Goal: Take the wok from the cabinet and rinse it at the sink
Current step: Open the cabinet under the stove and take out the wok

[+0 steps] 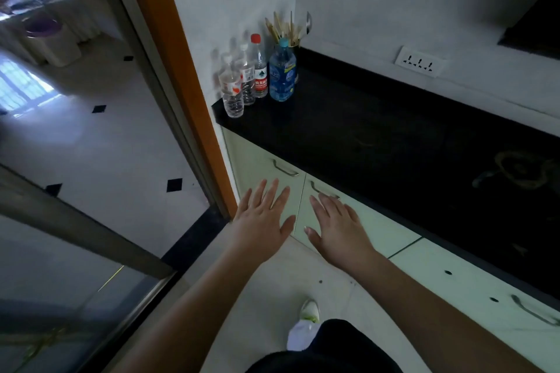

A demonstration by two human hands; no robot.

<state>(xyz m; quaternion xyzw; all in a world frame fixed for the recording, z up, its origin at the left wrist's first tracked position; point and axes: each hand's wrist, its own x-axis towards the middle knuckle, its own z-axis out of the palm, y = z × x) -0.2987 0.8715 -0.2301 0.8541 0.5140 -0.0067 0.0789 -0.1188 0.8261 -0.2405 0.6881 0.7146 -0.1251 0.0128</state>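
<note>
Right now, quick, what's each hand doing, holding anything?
Left hand: open, fingers spread, holding nothing, in front of the closed cabinet doors.
Right hand: open, empty, fingertips near the right door's handle, not gripping it.

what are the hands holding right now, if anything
Nothing. Both the left hand and right hand are open, fingers spread, in front of the closed cabinet doors.
</note>
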